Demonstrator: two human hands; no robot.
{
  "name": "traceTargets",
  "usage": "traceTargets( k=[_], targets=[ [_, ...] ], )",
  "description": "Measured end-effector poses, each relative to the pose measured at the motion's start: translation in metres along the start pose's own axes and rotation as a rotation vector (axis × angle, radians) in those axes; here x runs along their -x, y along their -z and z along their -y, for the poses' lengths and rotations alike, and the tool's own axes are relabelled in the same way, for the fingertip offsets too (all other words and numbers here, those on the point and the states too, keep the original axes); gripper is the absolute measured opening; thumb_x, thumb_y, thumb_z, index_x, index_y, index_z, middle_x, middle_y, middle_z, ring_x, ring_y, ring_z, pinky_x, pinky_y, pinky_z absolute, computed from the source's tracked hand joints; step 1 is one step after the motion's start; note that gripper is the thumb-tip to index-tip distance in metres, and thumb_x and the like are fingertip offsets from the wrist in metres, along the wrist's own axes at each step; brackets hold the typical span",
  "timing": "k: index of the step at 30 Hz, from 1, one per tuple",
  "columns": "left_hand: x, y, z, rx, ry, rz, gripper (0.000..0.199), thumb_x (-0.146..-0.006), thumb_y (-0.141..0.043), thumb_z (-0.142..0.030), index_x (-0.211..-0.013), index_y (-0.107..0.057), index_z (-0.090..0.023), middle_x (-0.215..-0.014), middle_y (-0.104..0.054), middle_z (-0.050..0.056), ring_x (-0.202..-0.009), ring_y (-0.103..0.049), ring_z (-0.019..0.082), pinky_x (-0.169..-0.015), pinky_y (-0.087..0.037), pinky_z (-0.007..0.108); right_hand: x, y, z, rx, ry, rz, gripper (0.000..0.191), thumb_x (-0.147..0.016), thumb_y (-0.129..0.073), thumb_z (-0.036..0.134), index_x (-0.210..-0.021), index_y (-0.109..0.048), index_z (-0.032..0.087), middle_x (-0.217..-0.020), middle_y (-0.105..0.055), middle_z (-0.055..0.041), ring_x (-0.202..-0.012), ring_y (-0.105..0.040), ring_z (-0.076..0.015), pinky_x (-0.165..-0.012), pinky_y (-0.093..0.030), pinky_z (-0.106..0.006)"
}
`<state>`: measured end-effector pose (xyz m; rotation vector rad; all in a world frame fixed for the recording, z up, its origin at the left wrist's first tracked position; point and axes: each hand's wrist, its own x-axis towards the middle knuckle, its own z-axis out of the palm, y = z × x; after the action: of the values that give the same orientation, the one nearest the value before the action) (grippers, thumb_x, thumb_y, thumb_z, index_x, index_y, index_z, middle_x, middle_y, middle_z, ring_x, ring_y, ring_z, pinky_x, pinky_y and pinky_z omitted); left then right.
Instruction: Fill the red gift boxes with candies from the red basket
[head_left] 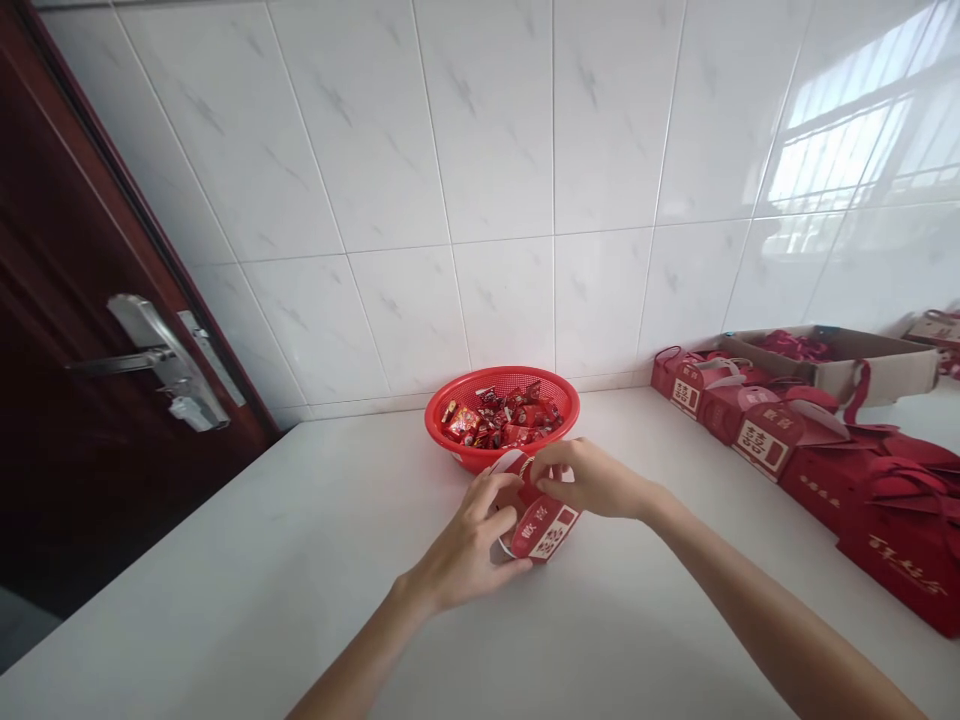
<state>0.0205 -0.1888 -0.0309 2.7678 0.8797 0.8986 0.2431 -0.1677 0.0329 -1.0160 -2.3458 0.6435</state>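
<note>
A small red gift box point(546, 530) with white lettering and a cream label stands on the white table between my hands. Its top flaps are up, and part of one side looks unclosed. My left hand point(480, 535) wraps around the box's left side, thumb low near its front edge. With bent fingers, my right hand point(574, 480) pinches a red flap or strap at the top; my fingers hide exactly which. Just behind the box sits a red plastic basket point(442, 432) holding several red-wrapped candies point(499, 418).
Several red gift boxes point(817, 485) with ribbon handles line the right side of the table point(337, 560). Behind them is an open cardboard box point(877, 378) with red ribbons point(795, 346) inside. A tiled wall point(495, 180) backs the table; a dark wooden door point(67, 230) stands left.
</note>
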Motion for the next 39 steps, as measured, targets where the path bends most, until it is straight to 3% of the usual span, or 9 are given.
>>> traceTargets(
  k=[5, 8, 12, 16, 23, 27, 30, 35, 39],
  targets=[
    [0.011, 0.001, 0.005, 0.051, 0.021, -0.113, 0.023, -0.083, -0.072, -0.021, -0.076, -0.050, -0.021, -0.137, -0.050, 0.012, -0.127, -0.053, 0.031, -0.091, -0.058, 0.043, -0.009, 0.013, -0.002, -0.068, -0.018, 0.314, 0.015, -0.079, -0.061, 0.013, -0.083, -0.075, 0.019, -0.074, -0.069, 0.0004, -0.065, -0.058, -0.0122, -0.059, -0.044, -0.023],
    [0.015, 0.000, 0.008, 0.054, 0.067, -0.188, 0.024, -0.087, -0.065, -0.016, -0.073, -0.047, -0.020, -0.136, -0.051, 0.012, -0.122, -0.057, 0.028, -0.092, -0.055, 0.040, -0.015, 0.007, -0.001, -0.025, -0.041, 0.411, 0.023, -0.079, -0.062, 0.013, -0.094, -0.076, 0.023, -0.085, -0.071, 0.0001, -0.067, -0.059, -0.0116, -0.054, -0.041, -0.021],
    [0.018, -0.003, 0.010, 0.086, 0.091, -0.205, 0.022, -0.088, -0.062, -0.014, -0.073, -0.047, -0.020, -0.136, -0.052, 0.012, -0.116, -0.060, 0.024, -0.088, -0.055, 0.033, -0.022, -0.009, -0.001, -0.001, 0.001, 0.379, 0.022, -0.082, -0.059, 0.013, -0.095, -0.073, 0.024, -0.107, -0.070, -0.0003, -0.081, -0.062, -0.0128, -0.059, -0.041, -0.021],
    [0.022, -0.003, 0.012, 0.109, 0.126, -0.205, 0.022, -0.089, -0.061, -0.017, -0.072, -0.048, -0.020, -0.134, -0.054, 0.011, -0.110, -0.063, 0.022, -0.085, -0.055, 0.032, -0.027, -0.018, 0.000, 0.171, -0.072, 0.303, 0.010, -0.086, -0.063, 0.025, -0.079, -0.070, 0.022, -0.096, -0.070, -0.0006, -0.072, -0.058, -0.0129, -0.057, -0.037, -0.024],
    [0.024, -0.006, 0.013, 0.125, 0.182, -0.256, 0.021, -0.093, -0.056, -0.026, -0.073, -0.051, -0.021, -0.115, -0.063, 0.011, -0.106, -0.062, 0.023, -0.087, -0.053, 0.035, -0.023, -0.011, -0.004, 0.069, -0.132, 0.132, 0.012, -0.088, -0.062, 0.031, -0.088, -0.068, 0.021, -0.074, -0.066, 0.0008, -0.065, -0.054, -0.0128, -0.057, -0.037, -0.024],
    [0.021, -0.010, 0.012, 0.175, 0.134, -0.278, 0.009, -0.095, -0.053, -0.024, -0.086, -0.055, -0.021, -0.102, -0.064, 0.008, -0.103, -0.061, 0.021, -0.085, -0.052, 0.032, -0.026, -0.009, -0.007, 0.022, -0.048, 0.272, 0.012, -0.087, -0.061, 0.026, -0.097, -0.067, 0.023, -0.092, -0.071, -0.0001, -0.076, -0.060, -0.0143, -0.062, -0.041, -0.024],
    [0.020, -0.012, 0.010, 0.199, 0.113, -0.290, 0.005, -0.096, -0.051, -0.022, -0.096, -0.056, -0.021, -0.098, -0.064, 0.006, -0.096, -0.061, 0.018, -0.082, -0.052, 0.030, -0.034, -0.012, -0.007, 0.127, -0.073, 0.374, 0.008, -0.082, -0.066, 0.025, -0.090, -0.067, 0.022, -0.091, -0.070, 0.0003, -0.072, -0.058, -0.0134, -0.057, -0.037, -0.023],
    [0.019, -0.013, 0.008, 0.122, 0.172, -0.315, 0.019, -0.097, -0.047, -0.022, -0.084, -0.060, -0.021, -0.089, -0.064, 0.005, -0.086, -0.060, 0.017, -0.081, -0.050, 0.031, -0.039, -0.014, -0.006, 0.090, -0.007, 0.449, 0.011, -0.082, -0.062, 0.018, -0.076, -0.071, 0.021, -0.099, -0.069, 0.0005, -0.071, -0.056, -0.0104, -0.057, -0.036, -0.022],
    [0.019, -0.012, 0.006, 0.066, 0.182, -0.308, 0.016, -0.092, -0.050, -0.020, -0.083, -0.064, -0.021, -0.086, -0.064, 0.004, -0.082, -0.059, 0.018, -0.081, -0.049, 0.033, -0.037, -0.013, -0.004, 0.036, 0.016, 0.436, 0.012, -0.081, -0.061, 0.015, -0.075, -0.070, 0.020, -0.100, -0.068, 0.0015, -0.073, -0.056, -0.0100, -0.058, -0.037, -0.022]
  ],
)
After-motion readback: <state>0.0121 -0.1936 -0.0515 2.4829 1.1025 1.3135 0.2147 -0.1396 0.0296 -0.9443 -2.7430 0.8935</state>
